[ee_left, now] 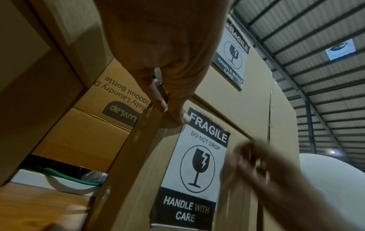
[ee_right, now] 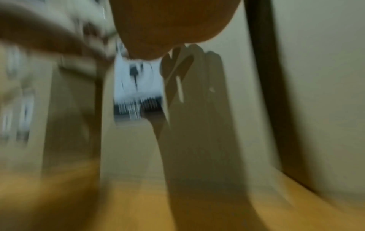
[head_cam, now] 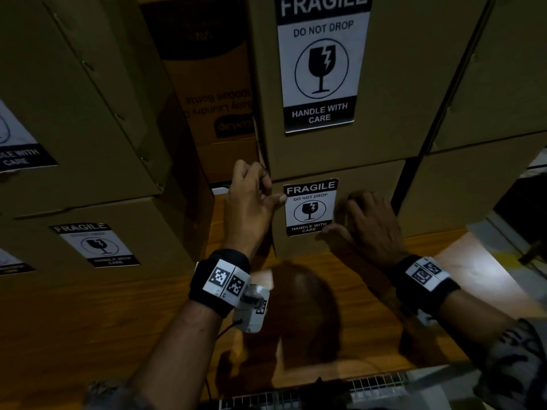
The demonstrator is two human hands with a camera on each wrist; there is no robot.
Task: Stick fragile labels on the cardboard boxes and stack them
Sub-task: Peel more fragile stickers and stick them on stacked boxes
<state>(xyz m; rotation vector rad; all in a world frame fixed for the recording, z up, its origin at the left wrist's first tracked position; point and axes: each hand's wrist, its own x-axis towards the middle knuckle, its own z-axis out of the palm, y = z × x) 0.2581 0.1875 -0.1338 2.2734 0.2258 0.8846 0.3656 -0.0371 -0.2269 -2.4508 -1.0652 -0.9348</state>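
The fragile label (head_cam: 310,207) sits on the front of the lower cardboard box (head_cam: 364,184), which stands on the wooden bench (head_cam: 148,306) under another labelled box (head_cam: 399,84). My left hand (head_cam: 248,202) thumb presses its top-left corner, grip released. My right hand (head_cam: 367,226) lies flat beside the label, fingers straight.

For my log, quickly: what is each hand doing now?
Left hand: fingers curled, thumb tip pressing the fragile label.
Right hand: open, flat on the cardboard box, holding nothing.
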